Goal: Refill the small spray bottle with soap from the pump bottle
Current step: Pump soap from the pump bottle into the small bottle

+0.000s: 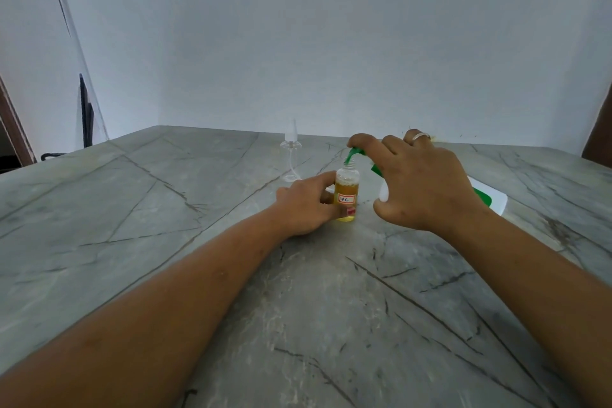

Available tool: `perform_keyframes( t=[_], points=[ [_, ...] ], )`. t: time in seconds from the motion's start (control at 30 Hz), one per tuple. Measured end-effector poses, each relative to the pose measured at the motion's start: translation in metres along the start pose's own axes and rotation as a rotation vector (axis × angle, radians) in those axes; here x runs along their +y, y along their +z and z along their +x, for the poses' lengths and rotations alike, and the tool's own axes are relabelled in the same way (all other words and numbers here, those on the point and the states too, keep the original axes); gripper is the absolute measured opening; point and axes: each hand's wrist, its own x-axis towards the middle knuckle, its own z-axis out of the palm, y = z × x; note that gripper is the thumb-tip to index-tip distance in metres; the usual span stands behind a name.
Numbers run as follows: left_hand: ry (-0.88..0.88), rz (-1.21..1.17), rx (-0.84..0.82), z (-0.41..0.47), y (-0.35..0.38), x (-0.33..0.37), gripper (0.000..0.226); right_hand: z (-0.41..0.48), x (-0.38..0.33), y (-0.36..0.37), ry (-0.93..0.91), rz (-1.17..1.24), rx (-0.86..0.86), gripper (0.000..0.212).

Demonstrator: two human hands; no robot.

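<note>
The only writing I can read is on the bottle [346, 195]: a small white sticker [346, 199] with a red border, hand-marked "7C". Below it there is a bit of red that I cannot make out. The pump bottle [498, 200] shows a green patch on its white body, but no brand is legible from here.

The bottle stands upright on the table [165, 209], near the middle. It is uncapped and mostly full of yellow liquid, with foam at the top. My left hand [304, 205] rests on the table just left of it, thumb and fingers pinching its lower half.

The pump bottle is tilted over towards the bottle from the right. Its green spout [352, 153] points down, with its tip at the open mouth. My right hand [420, 182] is wrapped over the pump end, fingers curled on top of the green head and thumb under the white neck. It sits just right of and above the bottle. A ring [420, 136] shows on one finger.

Behind the bottle and to its left, apart from both hands, the clear spray head [291, 149] stands on the table with its dip tube curling below.
</note>
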Motion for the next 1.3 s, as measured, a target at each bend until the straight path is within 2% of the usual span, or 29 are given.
perform_keyframes(
  t=[0.27,0.67,1.3],
  points=[
    [0.011,-0.002,0.01,0.0008,0.001,0.0014,0.058,0.0039,-0.0015,0.0019,0.027,0.019,0.014,0.069],
    [-0.012,-0.017,-0.002,0.0037,0.0011,-0.001,0.06,0.0041,-0.0023,0.0037,0.007,0.0,0.022,0.082],
    [-0.018,-0.038,-0.001,0.0018,0.0005,-0.002,0.063,0.0032,-0.0033,0.0023,-0.005,-0.015,0.01,0.082]
  ],
)
